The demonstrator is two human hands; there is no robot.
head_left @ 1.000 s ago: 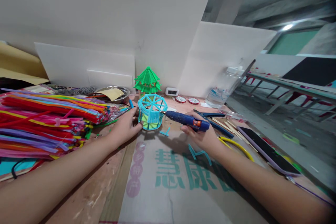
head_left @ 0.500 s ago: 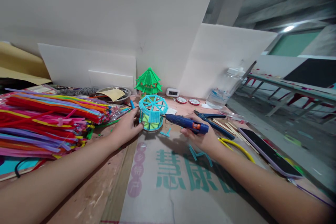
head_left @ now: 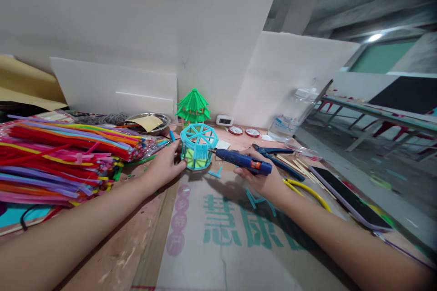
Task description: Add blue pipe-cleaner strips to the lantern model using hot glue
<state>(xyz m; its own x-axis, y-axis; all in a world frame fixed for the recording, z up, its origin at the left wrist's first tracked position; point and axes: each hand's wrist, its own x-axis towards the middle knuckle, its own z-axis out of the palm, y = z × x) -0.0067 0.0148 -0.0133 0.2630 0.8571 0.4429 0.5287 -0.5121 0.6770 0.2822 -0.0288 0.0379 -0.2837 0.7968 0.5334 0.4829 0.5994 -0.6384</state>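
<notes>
The left hand (head_left: 164,166) steadies the small turquoise pipe-cleaner carousel frame (head_left: 198,146), fingers closed on its side; the right hand (head_left: 262,177) grips the blue hot-glue gun (head_left: 243,160) — nozzle at the frame, where hot glue might burn the nearby fingertips.

Stacked coloured pipe cleaners (head_left: 61,154), green pagoda model (head_left: 193,105), phone (head_left: 348,195), pliers (head_left: 278,157)

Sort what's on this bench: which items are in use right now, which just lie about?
In use:
left hand steadying the turquoise pipe-cleaner wheel model
right hand holding the blue glue gun, nozzle at the model

Lying about:
multicoloured pipe-cleaner pile
green pipe-cleaner pagoda
blue-handled pliers
dark phone
clear plastic bottle
</notes>
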